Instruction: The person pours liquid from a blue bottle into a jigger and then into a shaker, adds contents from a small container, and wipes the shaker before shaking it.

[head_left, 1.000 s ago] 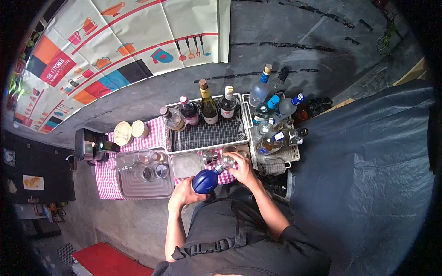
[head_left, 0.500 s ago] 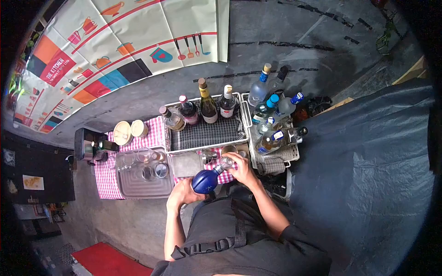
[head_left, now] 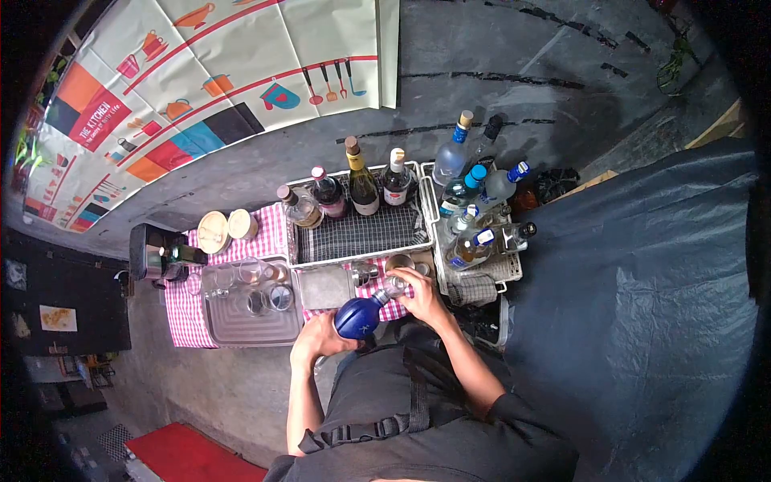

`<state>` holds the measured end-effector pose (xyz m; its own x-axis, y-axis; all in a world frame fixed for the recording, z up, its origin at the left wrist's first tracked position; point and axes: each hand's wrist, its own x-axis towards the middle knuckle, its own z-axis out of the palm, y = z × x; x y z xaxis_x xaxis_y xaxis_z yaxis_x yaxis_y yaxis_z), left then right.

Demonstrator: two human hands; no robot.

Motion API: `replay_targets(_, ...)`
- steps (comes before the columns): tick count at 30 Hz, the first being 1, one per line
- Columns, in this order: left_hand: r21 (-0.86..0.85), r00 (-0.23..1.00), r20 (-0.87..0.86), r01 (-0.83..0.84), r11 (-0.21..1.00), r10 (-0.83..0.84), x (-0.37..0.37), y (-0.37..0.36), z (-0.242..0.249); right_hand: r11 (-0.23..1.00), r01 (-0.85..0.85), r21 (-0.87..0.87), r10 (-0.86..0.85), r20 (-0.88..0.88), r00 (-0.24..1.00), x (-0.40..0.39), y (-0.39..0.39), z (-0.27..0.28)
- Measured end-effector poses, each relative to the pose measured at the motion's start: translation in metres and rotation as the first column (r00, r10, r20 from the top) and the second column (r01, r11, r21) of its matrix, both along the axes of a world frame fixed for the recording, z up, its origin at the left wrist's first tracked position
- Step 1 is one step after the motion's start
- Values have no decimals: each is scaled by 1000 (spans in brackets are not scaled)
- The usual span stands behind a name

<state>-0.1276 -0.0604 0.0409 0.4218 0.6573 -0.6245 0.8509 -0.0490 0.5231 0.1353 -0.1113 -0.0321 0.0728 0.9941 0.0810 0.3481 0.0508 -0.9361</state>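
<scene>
My left hand is wrapped round a dark blue bottle, low in front of my body. The bottle is tilted, its neck aimed up and right toward my other hand. My right hand is closed on a small shiny jigger, held at the bottle's mouth. Fingers partly cover the jigger, and I cannot see whether liquid is flowing. Just beyond stand a metal cup and a round glass. A grey flat board lies to the left of them.
A clear ridged tray with several glasses sits at left on a checked cloth. Behind is a white wire basket with several bottles. More bottles crowd a rack at right, beside a dark plastic sheet.
Hardly anything differs. Both hands, the blue bottle and the jigger keep nearly the same position, with only a very slight shift.
</scene>
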Motion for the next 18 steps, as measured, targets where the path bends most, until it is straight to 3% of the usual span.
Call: replay_targets(18,29,999,30,-17,999,16,-5,-3,-14,1000,8,-10,-9,-60,998,3,-1,-8)
